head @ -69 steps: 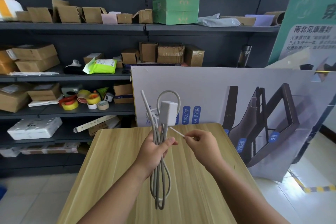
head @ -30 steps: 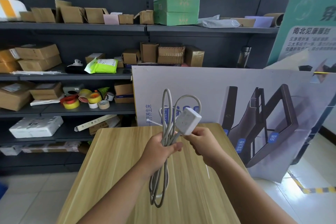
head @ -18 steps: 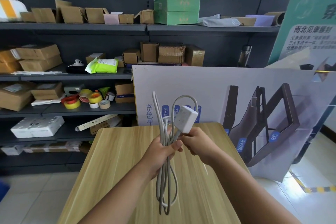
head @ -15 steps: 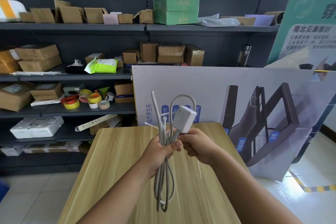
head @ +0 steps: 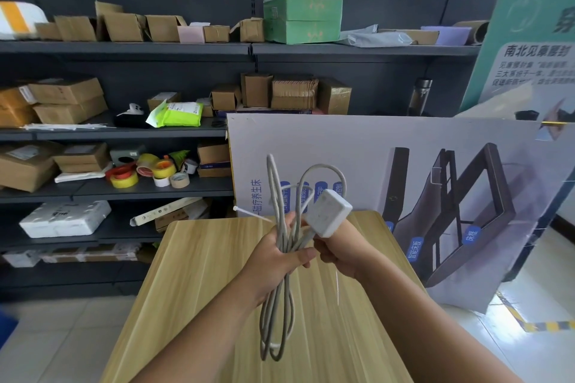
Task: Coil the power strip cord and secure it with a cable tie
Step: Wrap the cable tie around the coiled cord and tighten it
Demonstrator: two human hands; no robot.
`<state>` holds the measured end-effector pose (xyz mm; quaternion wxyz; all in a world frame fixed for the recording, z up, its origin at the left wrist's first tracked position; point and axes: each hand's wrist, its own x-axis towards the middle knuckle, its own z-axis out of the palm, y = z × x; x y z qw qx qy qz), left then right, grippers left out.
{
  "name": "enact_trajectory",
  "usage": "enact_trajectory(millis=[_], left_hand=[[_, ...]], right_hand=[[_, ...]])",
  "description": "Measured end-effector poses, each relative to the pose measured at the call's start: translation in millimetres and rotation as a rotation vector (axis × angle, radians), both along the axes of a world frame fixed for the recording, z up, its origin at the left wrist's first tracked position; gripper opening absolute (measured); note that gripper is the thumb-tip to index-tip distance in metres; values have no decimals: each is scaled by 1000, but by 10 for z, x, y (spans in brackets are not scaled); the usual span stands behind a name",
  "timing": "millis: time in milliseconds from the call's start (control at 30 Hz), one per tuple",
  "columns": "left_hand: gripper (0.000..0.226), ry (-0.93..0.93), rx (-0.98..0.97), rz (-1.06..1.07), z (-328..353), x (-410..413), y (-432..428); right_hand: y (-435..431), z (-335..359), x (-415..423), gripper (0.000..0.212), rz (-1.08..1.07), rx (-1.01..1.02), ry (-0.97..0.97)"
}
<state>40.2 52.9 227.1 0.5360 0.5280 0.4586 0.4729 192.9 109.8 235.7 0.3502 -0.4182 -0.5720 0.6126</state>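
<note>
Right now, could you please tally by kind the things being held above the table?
Cord: 1
Power strip: 1
Cable tie: 1
Total: 3

Stockroom or shop back room, dark metal shelving [head: 124, 48] — cardboard boxes [head: 67, 99], tape rolls [head: 149, 169], leaning advertising board [head: 389, 149]
</note>
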Motion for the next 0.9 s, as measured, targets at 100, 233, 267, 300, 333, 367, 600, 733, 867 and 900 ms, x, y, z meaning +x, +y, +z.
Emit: enact_trajectory(millis=[100, 233, 267, 300, 333, 367, 600, 733, 867, 900], left_hand=[[73, -19, 41, -11, 24, -22, 23], [64, -55, 56, 7, 79, -38, 45], [60, -57, 51, 14, 81, -47, 56], [59, -57, 51, 16, 72, -56, 73], [58, -57, 58, 13, 75, -63, 78], [53, -54, 65, 14, 70, -70, 87], [62, -59, 50, -12, 39, -41, 157], [54, -48, 11, -22, 11, -39, 202], [50, -92, -98, -94, -45, -55, 246], [37, -124, -125, -94, -49, -55, 258]], right_hand=[[-7, 4, -40, 19, 66, 10, -10], [-32, 51, -62, 16, 112, 23, 59], [-51, 89, -62, 15, 130, 41, 56], [-64, 122, -67, 15, 146, 63, 44], [-67, 138, -77, 17, 150, 84, 27], [-62, 146, -90, 20, 138, 96, 10], [32, 129, -139, 16, 107, 136, 24], [35, 138, -78, 18, 184, 155, 2], [49, 84, -66, 23, 167, 165, -119], [55, 62, -72, 24, 154, 163, -144]])
